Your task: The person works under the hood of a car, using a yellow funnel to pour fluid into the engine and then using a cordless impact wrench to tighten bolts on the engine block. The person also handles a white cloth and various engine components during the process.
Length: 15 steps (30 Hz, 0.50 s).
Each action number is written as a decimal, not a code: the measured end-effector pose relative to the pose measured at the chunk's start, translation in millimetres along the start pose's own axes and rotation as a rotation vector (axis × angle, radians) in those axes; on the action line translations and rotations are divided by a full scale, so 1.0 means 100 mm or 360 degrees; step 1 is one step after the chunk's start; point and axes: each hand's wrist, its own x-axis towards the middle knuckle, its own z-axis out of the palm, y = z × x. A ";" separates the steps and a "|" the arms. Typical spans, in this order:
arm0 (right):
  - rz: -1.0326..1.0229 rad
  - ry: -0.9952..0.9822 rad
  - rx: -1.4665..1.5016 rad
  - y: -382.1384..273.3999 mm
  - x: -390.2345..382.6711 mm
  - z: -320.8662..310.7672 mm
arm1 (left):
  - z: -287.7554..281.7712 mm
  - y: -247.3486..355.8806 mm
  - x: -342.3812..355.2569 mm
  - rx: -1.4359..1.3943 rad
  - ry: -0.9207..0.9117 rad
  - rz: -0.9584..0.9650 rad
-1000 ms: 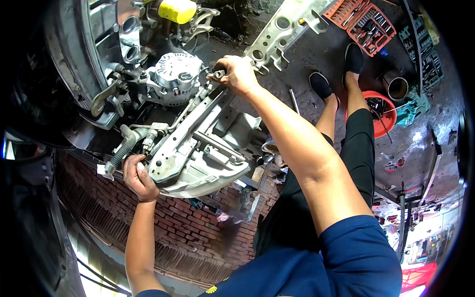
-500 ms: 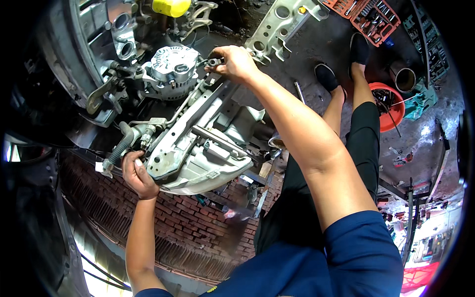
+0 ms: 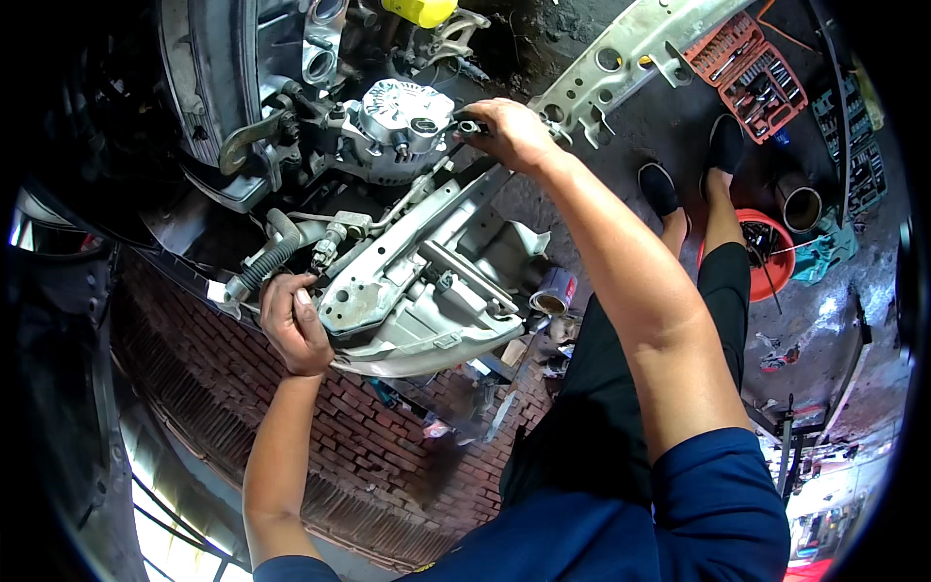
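The alternator (image 3: 402, 126), a ribbed silver casting, is sitting in the engine bay and serving as the landmark here; the right hand (image 3: 509, 131) is reaching in just to its right, fingers curling closed around a small dark socket tool (image 3: 468, 126) whose end is pointing at the alternator's side, though whether the tool is touching a bolt there is too small to tell; below the alternator and slanting down to the left, a long grey metal bracket (image 3: 417, 252) is lying across the bay; the left hand (image 3: 291, 325) is gripping the lower left end of that bracket, fingers wrapped over its edge and thumb pressing upward, well below and left of the alternator; a black corrugated hose (image 3: 264, 262) is running just above that hand, below and left of the alternator; a yellow cap (image 3: 419, 10) is showing directly above the alternator at the frame's top; far to the right of the alternator, on the floor, a red socket tray (image 3: 752, 73) is lying open, and a red bucket (image 3: 766, 257) is standing below it beside the person's black shoes (image 3: 659, 189); a perforated silver beam (image 3: 621, 63) is stretching up and right from the alternator's side.
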 end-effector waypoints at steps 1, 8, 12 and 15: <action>0.0062 -0.0216 -0.0086 -0.02 0.05 -0.10 | -0.01 0.00 0.00 0.0000 -0.0006 0.0011; -0.0333 -0.0266 -0.0304 0.15 0.21 -0.13 | -0.02 0.00 0.02 -0.0007 -0.0027 0.0055; -0.0347 -0.0323 -0.0306 0.17 0.26 -0.15 | -0.03 -0.01 -0.01 0.0000 -0.0051 -0.0039; -0.0491 -0.0126 -0.0393 0.29 0.24 -0.11 | -0.02 -0.04 0.00 0.0016 -0.0045 0.0012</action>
